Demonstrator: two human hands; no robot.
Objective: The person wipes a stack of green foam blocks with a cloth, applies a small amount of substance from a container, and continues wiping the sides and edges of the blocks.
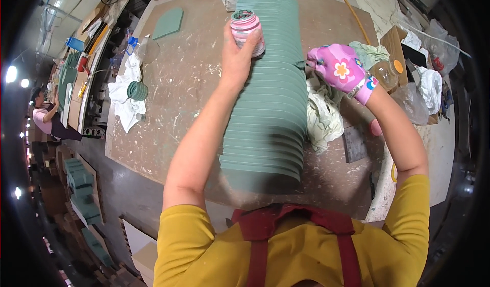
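Note:
A long row of overlapping green flat pieces (263, 118) runs down the middle of the table, away from me. My left hand (237, 60), bare, is wrapped round a pink-and-white jar (246, 29) held over the row; dark green stuff shows at its mouth. In a pink flowered glove, my right hand (339, 68) is closed at the right edge of the row. A small dark green tip (300, 64) shows between its fingers and the pieces; its kind I cannot make out. Just below that hand lie crumpled pale cloths (324, 116).
At the left, a green ribbed roll (137, 91) sits on white cloth (122, 105). A single green piece (168, 23) lies farther back. At the right are a stick (352, 14), an orange-lidded jar (388, 75) and a grey block (354, 144). Another person (48, 113) stands far left.

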